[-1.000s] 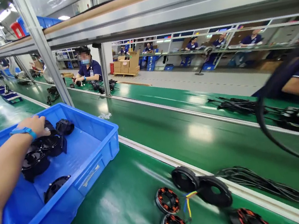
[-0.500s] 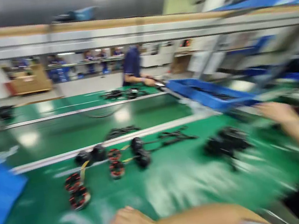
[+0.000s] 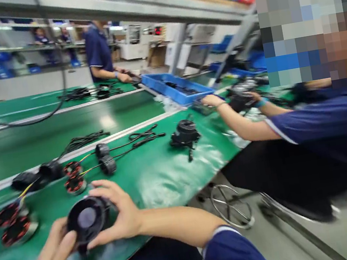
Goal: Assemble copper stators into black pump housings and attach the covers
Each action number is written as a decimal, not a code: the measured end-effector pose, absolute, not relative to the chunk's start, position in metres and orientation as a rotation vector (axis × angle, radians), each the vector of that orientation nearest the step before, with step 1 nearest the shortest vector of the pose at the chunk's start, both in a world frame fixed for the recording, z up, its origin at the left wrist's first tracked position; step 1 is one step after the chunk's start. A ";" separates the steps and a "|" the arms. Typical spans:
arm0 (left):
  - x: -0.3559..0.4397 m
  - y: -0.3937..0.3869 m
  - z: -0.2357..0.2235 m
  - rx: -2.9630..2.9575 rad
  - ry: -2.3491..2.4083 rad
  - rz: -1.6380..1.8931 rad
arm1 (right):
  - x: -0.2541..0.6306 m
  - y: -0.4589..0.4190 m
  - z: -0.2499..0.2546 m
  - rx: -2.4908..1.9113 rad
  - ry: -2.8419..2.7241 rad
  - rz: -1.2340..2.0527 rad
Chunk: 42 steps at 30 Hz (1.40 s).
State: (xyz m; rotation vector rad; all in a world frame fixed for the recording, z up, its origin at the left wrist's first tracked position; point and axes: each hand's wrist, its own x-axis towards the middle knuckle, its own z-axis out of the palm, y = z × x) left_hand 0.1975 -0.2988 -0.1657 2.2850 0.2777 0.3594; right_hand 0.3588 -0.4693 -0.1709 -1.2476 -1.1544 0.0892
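Note:
A round black housing [image 3: 88, 219] with a grey disc in its middle is held between my two hands, just above the green table mat. My left hand [image 3: 58, 244] grips its left side, with the thumb along the lower rim. Curled round the right edge is my right hand [image 3: 120, 210], thumb below and fingers on top. Beyond them lie a pair of copper-wound motor cores [image 3: 74, 177] wired to black round housings [image 3: 107, 159]. A second pair of motor cores [image 3: 16, 223] rests farther left, near dark housings [image 3: 39, 175].
A stack of black parts [image 3: 186, 134] sits right of centre on the green mat [image 3: 158, 181]. Behind it stands a blue tray [image 3: 175, 89] holding dark parts. A co-worker's arm [image 3: 241, 120] reaches in at the right; a stool base [image 3: 231, 207] stands below the table edge.
My view has swung right, bringing the neighbouring co-worker into sight. My right hand, earlier low over the mat, now holds the round black housing together with my left hand.

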 end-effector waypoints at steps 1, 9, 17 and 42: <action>0.192 -0.304 -0.170 2.302 0.351 0.418 | 0.366 -0.473 -0.176 -1.251 -1.121 0.187; 0.185 -0.321 -0.175 2.347 0.068 0.632 | 0.368 -0.470 -0.188 -1.149 -1.403 0.789; 0.179 -0.341 -0.185 2.054 0.325 0.858 | 0.457 -0.442 -0.145 -1.708 -1.547 -0.022; 0.122 -0.331 -0.179 2.477 0.917 1.234 | 0.433 -0.217 -0.138 -1.790 -2.211 0.018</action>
